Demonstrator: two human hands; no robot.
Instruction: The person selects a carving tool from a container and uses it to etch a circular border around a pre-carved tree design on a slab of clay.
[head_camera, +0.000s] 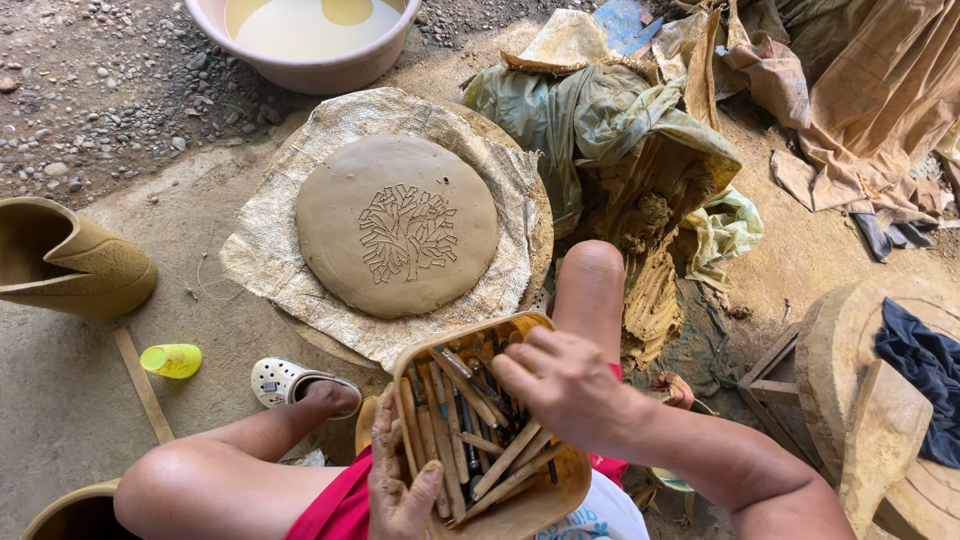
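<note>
Down near my lap, my left hand (398, 478) is clamped around the near-left rim of the tool container (560, 490), thumb hooked over its edge, holding it steady on my thighs. My right hand (562, 385) dips into it from the right, fingers curled among the wooden sticks (505, 460); whether they have closed on one I cannot tell. I judge the container could tip off my lap if the rummaging pushes hard against that one-handed hold, spilling tools toward the clay disc (397, 225). The disc lies just beyond on sacking, a tree pattern cut into its middle. Around it: a clay vessel (70, 260) far left, a yellow cup (172, 359), a white clog (290, 381), a basin (310, 40) beyond, and wrapped clay (640, 210) right. My raised knee (590, 280) stands between container and disc.
</note>
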